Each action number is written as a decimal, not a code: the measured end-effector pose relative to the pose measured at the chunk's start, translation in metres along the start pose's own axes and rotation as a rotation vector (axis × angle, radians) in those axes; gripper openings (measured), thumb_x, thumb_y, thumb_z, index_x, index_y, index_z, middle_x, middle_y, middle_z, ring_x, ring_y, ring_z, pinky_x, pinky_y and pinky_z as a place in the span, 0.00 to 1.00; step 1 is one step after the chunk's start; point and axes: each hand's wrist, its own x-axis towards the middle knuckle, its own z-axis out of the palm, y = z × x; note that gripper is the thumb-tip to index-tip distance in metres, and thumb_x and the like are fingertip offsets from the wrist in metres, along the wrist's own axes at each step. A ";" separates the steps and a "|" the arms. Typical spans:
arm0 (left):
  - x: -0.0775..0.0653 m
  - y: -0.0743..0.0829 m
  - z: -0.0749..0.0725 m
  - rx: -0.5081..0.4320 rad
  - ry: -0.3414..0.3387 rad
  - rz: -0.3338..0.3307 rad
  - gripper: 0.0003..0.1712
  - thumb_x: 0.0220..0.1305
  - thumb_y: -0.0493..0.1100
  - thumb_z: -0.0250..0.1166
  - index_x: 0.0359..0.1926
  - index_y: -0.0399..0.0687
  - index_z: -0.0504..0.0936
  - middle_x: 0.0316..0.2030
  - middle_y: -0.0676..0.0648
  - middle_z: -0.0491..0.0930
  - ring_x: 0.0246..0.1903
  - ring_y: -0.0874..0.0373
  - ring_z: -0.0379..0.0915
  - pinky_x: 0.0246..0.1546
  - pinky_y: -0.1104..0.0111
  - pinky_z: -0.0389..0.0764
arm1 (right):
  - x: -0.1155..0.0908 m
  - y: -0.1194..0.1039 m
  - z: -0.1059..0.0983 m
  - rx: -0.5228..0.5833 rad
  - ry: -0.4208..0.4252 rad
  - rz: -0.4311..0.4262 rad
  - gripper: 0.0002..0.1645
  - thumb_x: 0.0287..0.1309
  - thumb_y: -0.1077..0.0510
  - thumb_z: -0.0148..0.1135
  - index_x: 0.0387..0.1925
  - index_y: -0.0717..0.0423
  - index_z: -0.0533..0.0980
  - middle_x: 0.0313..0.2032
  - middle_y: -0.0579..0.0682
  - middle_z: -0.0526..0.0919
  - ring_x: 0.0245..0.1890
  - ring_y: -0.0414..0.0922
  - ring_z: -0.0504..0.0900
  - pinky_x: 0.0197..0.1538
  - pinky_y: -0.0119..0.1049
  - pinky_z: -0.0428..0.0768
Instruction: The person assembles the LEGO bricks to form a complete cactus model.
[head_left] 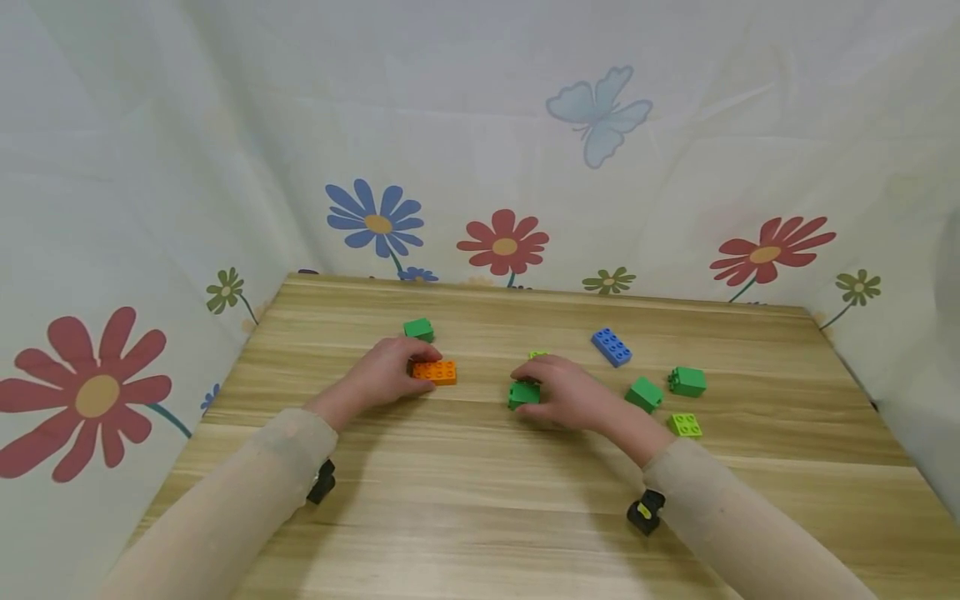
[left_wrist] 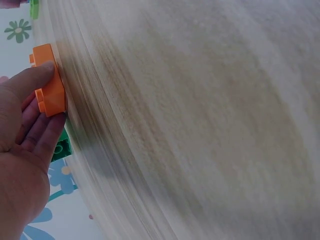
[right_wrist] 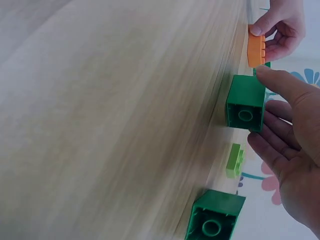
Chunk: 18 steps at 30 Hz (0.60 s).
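My left hand (head_left: 381, 372) pinches an orange toy brick (head_left: 444, 372) with studs on its upper side, thumb on the near side and fingers on the far side. In the left wrist view the orange brick (left_wrist: 52, 90) sits low by the tabletop. To its right, my right hand (head_left: 573, 397) holds a tall green brick (head_left: 522, 396) between thumb and fingers. The right wrist view shows this green brick's hollow underside (right_wrist: 245, 116) turned to the camera. Behind the left hand lies another green brick (head_left: 418, 330). A lime brick (head_left: 537, 354) is partly hidden behind the right hand.
Right of the right hand lie two more green bricks (head_left: 644, 395) (head_left: 687, 382) and a small lime brick (head_left: 685, 425). A blue brick (head_left: 612, 347) rests farther back. The wooden table (head_left: 450, 517) ends at a flowered curtain (head_left: 450, 125).
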 end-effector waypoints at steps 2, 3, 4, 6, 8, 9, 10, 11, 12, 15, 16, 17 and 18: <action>0.000 0.000 -0.001 -0.002 -0.001 -0.004 0.24 0.64 0.42 0.80 0.59 0.45 0.87 0.56 0.46 0.87 0.55 0.49 0.82 0.66 0.51 0.79 | 0.003 -0.002 0.000 -0.012 -0.026 0.007 0.28 0.65 0.51 0.77 0.62 0.59 0.82 0.58 0.54 0.86 0.56 0.50 0.83 0.61 0.48 0.83; 0.000 0.000 -0.001 -0.002 -0.001 -0.005 0.24 0.64 0.42 0.80 0.59 0.45 0.87 0.55 0.46 0.87 0.55 0.49 0.82 0.66 0.52 0.79 | 0.004 -0.003 0.000 -0.016 -0.039 0.013 0.28 0.66 0.51 0.76 0.62 0.59 0.82 0.58 0.54 0.85 0.56 0.50 0.83 0.61 0.48 0.83; -0.001 0.000 -0.001 -0.005 -0.001 -0.007 0.24 0.64 0.42 0.80 0.59 0.45 0.87 0.55 0.46 0.87 0.55 0.50 0.82 0.66 0.52 0.79 | 0.005 -0.004 0.000 -0.021 -0.048 0.020 0.27 0.66 0.52 0.76 0.62 0.58 0.82 0.59 0.54 0.85 0.57 0.50 0.82 0.62 0.48 0.83; -0.001 0.000 -0.001 -0.007 0.003 -0.004 0.24 0.64 0.42 0.80 0.59 0.44 0.87 0.55 0.46 0.87 0.54 0.50 0.82 0.65 0.52 0.80 | 0.007 -0.004 0.000 -0.022 -0.063 0.033 0.26 0.67 0.53 0.76 0.62 0.58 0.82 0.59 0.54 0.85 0.58 0.51 0.82 0.63 0.48 0.83; -0.002 0.001 -0.002 -0.014 0.009 -0.001 0.24 0.64 0.42 0.80 0.59 0.44 0.87 0.55 0.46 0.87 0.54 0.50 0.82 0.65 0.53 0.81 | 0.007 -0.004 0.001 -0.022 -0.062 0.037 0.25 0.67 0.54 0.75 0.62 0.58 0.82 0.59 0.54 0.85 0.59 0.51 0.82 0.64 0.49 0.83; -0.002 0.001 -0.003 -0.017 0.011 0.001 0.23 0.64 0.42 0.80 0.59 0.44 0.87 0.55 0.46 0.87 0.54 0.50 0.82 0.64 0.53 0.81 | 0.007 -0.004 0.002 -0.018 -0.059 0.036 0.24 0.67 0.55 0.75 0.61 0.58 0.82 0.59 0.54 0.85 0.58 0.51 0.83 0.64 0.49 0.83; -0.002 0.001 -0.003 -0.022 0.013 0.000 0.23 0.64 0.42 0.80 0.59 0.44 0.87 0.55 0.46 0.87 0.54 0.50 0.82 0.64 0.53 0.81 | 0.007 -0.004 0.002 -0.015 -0.052 0.033 0.24 0.67 0.55 0.75 0.61 0.58 0.82 0.58 0.54 0.86 0.58 0.50 0.83 0.63 0.48 0.83; -0.002 0.002 -0.004 -0.024 0.015 0.002 0.23 0.64 0.42 0.79 0.59 0.44 0.87 0.55 0.46 0.87 0.54 0.50 0.82 0.64 0.53 0.82 | 0.007 -0.004 0.003 -0.008 -0.041 0.028 0.24 0.66 0.56 0.76 0.61 0.58 0.82 0.58 0.54 0.86 0.57 0.50 0.83 0.63 0.48 0.84; -0.002 0.002 -0.004 -0.031 0.016 -0.003 0.23 0.64 0.41 0.79 0.59 0.44 0.87 0.55 0.46 0.87 0.54 0.50 0.82 0.63 0.53 0.82 | 0.006 -0.004 0.003 0.000 -0.028 0.022 0.24 0.66 0.56 0.76 0.60 0.59 0.83 0.57 0.53 0.86 0.55 0.49 0.84 0.62 0.48 0.84; -0.003 0.002 -0.007 -0.044 0.022 -0.002 0.24 0.64 0.40 0.79 0.60 0.44 0.87 0.56 0.45 0.87 0.55 0.49 0.82 0.63 0.52 0.82 | 0.005 -0.004 0.006 0.072 0.022 0.024 0.24 0.65 0.57 0.76 0.61 0.59 0.82 0.55 0.52 0.87 0.51 0.47 0.84 0.60 0.46 0.85; -0.002 0.003 -0.008 -0.047 0.024 0.002 0.23 0.64 0.40 0.79 0.60 0.43 0.87 0.55 0.45 0.87 0.55 0.49 0.82 0.63 0.52 0.83 | 0.005 -0.003 0.008 0.105 0.041 0.025 0.25 0.65 0.58 0.76 0.61 0.60 0.82 0.54 0.52 0.87 0.51 0.47 0.84 0.59 0.46 0.85; -0.002 0.003 -0.009 -0.051 0.026 0.004 0.23 0.64 0.39 0.79 0.60 0.43 0.87 0.55 0.45 0.87 0.55 0.49 0.82 0.62 0.52 0.83 | 0.005 -0.002 0.010 0.141 0.060 0.027 0.25 0.65 0.59 0.76 0.61 0.61 0.82 0.54 0.52 0.87 0.51 0.47 0.84 0.59 0.46 0.86; -0.003 0.004 -0.010 -0.056 0.029 0.005 0.23 0.64 0.39 0.79 0.59 0.43 0.87 0.55 0.45 0.87 0.54 0.49 0.82 0.62 0.53 0.83 | 0.004 -0.001 0.012 0.177 0.078 0.028 0.25 0.65 0.59 0.76 0.62 0.61 0.82 0.54 0.52 0.87 0.51 0.47 0.84 0.59 0.45 0.86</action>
